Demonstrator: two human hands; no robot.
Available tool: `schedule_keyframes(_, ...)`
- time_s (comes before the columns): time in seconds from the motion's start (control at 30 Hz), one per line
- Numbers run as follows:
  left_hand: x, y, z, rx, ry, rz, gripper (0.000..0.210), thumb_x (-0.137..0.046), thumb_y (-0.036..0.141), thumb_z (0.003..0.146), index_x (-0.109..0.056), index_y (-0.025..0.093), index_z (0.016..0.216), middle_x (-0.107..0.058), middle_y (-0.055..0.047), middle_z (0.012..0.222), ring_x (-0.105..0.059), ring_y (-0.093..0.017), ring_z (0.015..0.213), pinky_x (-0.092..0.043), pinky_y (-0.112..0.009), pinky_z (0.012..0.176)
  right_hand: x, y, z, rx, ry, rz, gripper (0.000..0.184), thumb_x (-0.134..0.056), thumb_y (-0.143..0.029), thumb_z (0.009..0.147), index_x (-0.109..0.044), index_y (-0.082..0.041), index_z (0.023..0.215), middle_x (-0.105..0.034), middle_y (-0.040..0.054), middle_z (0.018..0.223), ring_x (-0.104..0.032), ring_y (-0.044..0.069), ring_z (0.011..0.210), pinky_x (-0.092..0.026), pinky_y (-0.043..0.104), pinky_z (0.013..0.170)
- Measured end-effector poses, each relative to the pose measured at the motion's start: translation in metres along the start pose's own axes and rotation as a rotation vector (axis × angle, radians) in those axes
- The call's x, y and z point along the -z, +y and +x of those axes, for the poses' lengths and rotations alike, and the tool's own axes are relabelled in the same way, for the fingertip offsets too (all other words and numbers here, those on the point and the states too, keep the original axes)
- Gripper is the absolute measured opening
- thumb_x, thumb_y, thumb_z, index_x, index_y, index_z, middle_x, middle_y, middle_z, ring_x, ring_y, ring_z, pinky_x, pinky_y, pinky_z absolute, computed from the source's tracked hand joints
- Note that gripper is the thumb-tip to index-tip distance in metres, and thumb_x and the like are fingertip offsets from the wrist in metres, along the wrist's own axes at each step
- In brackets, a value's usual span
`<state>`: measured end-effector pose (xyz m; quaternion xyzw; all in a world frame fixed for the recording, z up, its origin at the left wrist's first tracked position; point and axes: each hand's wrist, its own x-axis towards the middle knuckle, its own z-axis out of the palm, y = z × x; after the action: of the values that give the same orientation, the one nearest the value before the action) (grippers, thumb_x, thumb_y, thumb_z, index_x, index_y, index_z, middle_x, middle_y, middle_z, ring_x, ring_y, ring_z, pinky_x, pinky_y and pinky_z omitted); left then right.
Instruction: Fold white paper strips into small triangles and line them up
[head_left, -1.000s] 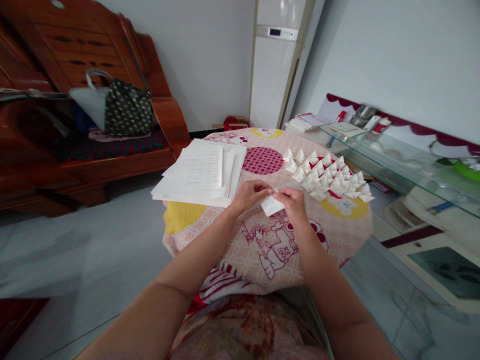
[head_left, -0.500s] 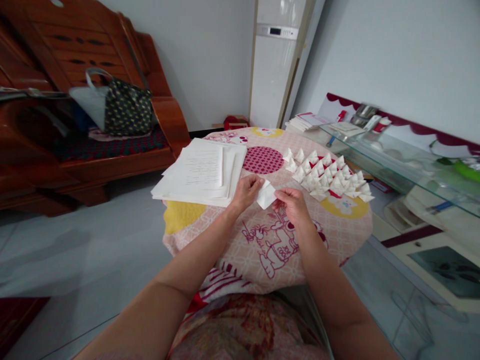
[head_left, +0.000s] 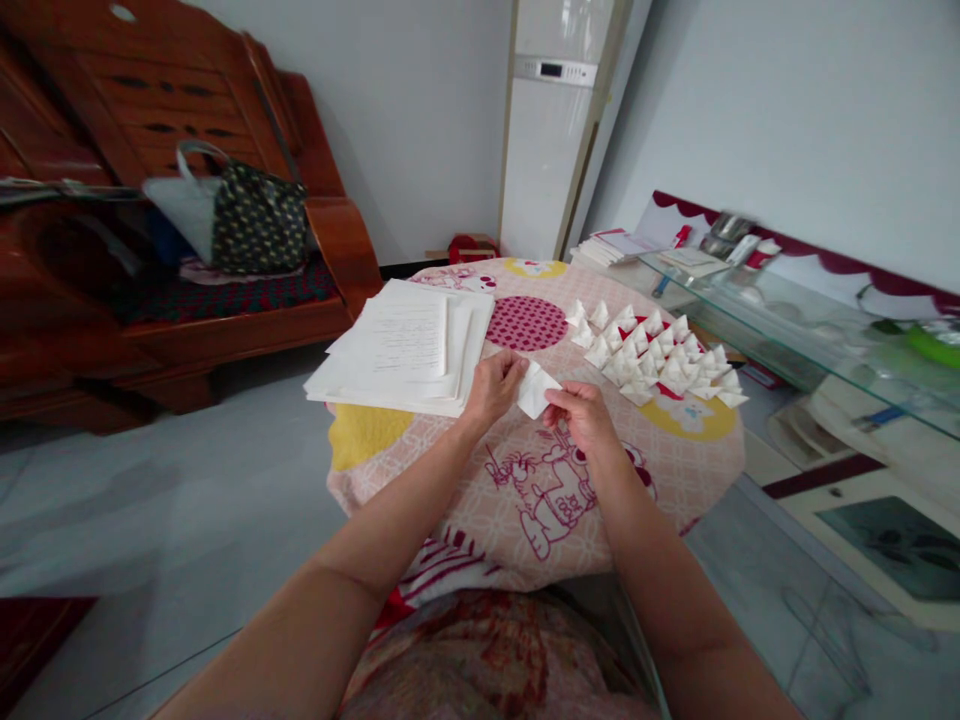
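Note:
A small folded piece of white paper (head_left: 535, 389) is held between my two hands, above the round table's patterned cloth (head_left: 450, 500). My left hand (head_left: 495, 387) pinches its left edge. At the lower right edge, my right hand (head_left: 581, 412) grips it between thumb and fingers. Left of my hands lies a stack of white paper sheets (head_left: 390, 345), some with printed lines. To the right, rows of small pointed folded-paper boats (head_left: 656, 350) stand close together, with red showing between them.
A glass-topped cabinet (head_left: 810, 350) holding cups and papers runs along the right wall. At the left stands a wooden bench (head_left: 341, 240) with a dark patterned bag (head_left: 259, 220) on it. A white upright air conditioner (head_left: 544, 150) is behind the table.
My right hand has shifted slightly, its fingers moving along the paper's right edge. The paper is turned a little. My left hand keeps its pinch.

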<state>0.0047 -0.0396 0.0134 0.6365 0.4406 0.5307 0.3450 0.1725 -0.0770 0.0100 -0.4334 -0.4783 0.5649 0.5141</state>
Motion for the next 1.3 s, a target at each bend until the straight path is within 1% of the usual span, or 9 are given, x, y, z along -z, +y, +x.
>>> schedule_keyframes(0.17, 0.004, -0.008, 0.001, 0.2, -0.231, -0.221, 0.033, -0.071, 0.046, 0.083, -0.056, 0.018, 0.078, -0.049, 0.007, 0.052, -0.039, -0.006, 0.04, -0.028, -0.02, 0.039, 0.003, 0.002, 0.005, -0.021, 0.045, 0.057, 0.032, -0.082, -0.045, 0.06, -0.063, -0.018, 0.059, -0.064, 0.0018, 0.048, -0.055, 0.013, 0.038, -0.043, 0.023, 0.036)
schedule_keyframes(0.4, 0.005, -0.011, 0.004, 0.299, -0.158, -0.38, 0.032, -0.077, 0.04, 0.076, -0.055, 0.017, 0.076, -0.057, 0.005, 0.054, -0.052, -0.008, 0.042, -0.042, -0.019, 0.042, 0.005, 0.005, 0.006, -0.109, -0.019, 0.025, 0.031, -0.086, -0.04, 0.06, -0.068, -0.017, 0.066, -0.072, 0.0061, 0.058, -0.065, 0.016, 0.048, -0.053, 0.023, 0.043)
schedule_keyframes(0.63, 0.018, -0.004, 0.008, 0.524, -0.522, -0.298, 0.013, -0.072, 0.022, 0.073, -0.066, 0.012, 0.07, -0.073, -0.007, 0.066, -0.067, -0.012, 0.055, -0.054, -0.021, 0.056, 0.022, -0.003, 0.025, -0.163, 0.161, 0.03, 0.023, -0.083, -0.032, 0.062, -0.067, -0.017, 0.058, -0.067, 0.0047, 0.05, -0.056, 0.013, 0.036, -0.043, 0.021, 0.034)
schedule_keyframes(0.83, 0.019, -0.012, 0.005, 0.625, -0.636, -0.094, 0.019, -0.066, 0.022, 0.079, -0.067, 0.012, 0.063, -0.07, -0.006, 0.059, -0.064, -0.012, 0.05, -0.049, -0.021, 0.05, 0.029, 0.001, 0.051, -0.172, 0.034, -0.177, 0.022, -0.079, -0.032, 0.065, -0.066, -0.018, 0.055, -0.065, 0.0031, 0.048, -0.055, 0.013, 0.038, -0.04, 0.022, 0.037)
schedule_keyframes(0.9, 0.02, -0.014, 0.005, 0.572, -0.67, 0.072, 0.023, -0.065, 0.021, 0.079, -0.063, 0.014, 0.057, -0.065, -0.002, 0.053, -0.056, -0.011, 0.044, -0.044, -0.021, 0.047, 0.03, 0.003, 0.06, -0.143, -0.038, -0.318, 0.023, -0.077, -0.032, 0.069, -0.065, -0.018, 0.054, -0.062, 0.0008, 0.046, -0.051, 0.011, 0.038, -0.034, 0.021, 0.036)
schedule_keyframes(1.0, 0.024, -0.012, 0.011, 0.285, -0.612, 0.348, 0.016, -0.069, 0.017, 0.075, -0.066, 0.014, 0.06, -0.058, 0.003, 0.048, -0.053, -0.009, 0.046, -0.039, -0.02, 0.049, 0.03, 0.002, 0.076, -0.092, -0.146, -0.526, 0.02, -0.071, -0.027, 0.075, -0.067, -0.017, 0.058, -0.059, -0.0017, 0.047, -0.051, 0.01, 0.043, -0.033, 0.021, 0.043)
schedule_keyframes(1.03, 0.025, -0.01, 0.015, 0.181, -0.575, 0.373, 0.007, -0.068, 0.014, 0.075, -0.07, 0.014, 0.068, -0.062, 0.003, 0.054, -0.056, -0.009, 0.052, -0.041, -0.02, 0.053, 0.03, 0.0, 0.081, -0.061, -0.188, -0.588, 0.018, -0.07, -0.024, 0.076, -0.069, -0.017, 0.06, -0.059, -0.0025, 0.049, -0.05, 0.01, 0.045, -0.034, 0.022, 0.046)
schedule_keyframes(1.13, 0.023, -0.009, 0.027, -0.038, -0.608, 0.353, 0.015, -0.065, 0.009, 0.076, -0.076, 0.016, 0.083, -0.073, -0.001, 0.079, -0.064, -0.011, 0.072, -0.048, -0.021, 0.068, 0.029, -0.002, 0.097, 0.027, -0.279, -0.789, 0.02, -0.068, -0.022, 0.079, -0.069, -0.017, 0.059, -0.053, -0.0043, 0.047, -0.046, 0.01, 0.047, -0.032, 0.024, 0.05)
schedule_keyframes(1.3, 0.011, -0.022, 0.032, -0.17, -0.734, 0.372, 0.022, -0.06, 0.005, 0.076, -0.078, 0.017, 0.08, -0.074, -0.003, 0.085, -0.066, -0.013, 0.079, -0.048, -0.024, 0.076, 0.027, 0.002, 0.105, 0.228, -0.286, -1.008, 0.014, -0.068, -0.017, 0.08, -0.075, -0.018, 0.067, -0.067, -0.0008, 0.063, -0.058, 0.014, 0.064, -0.039, 0.025, 0.062)
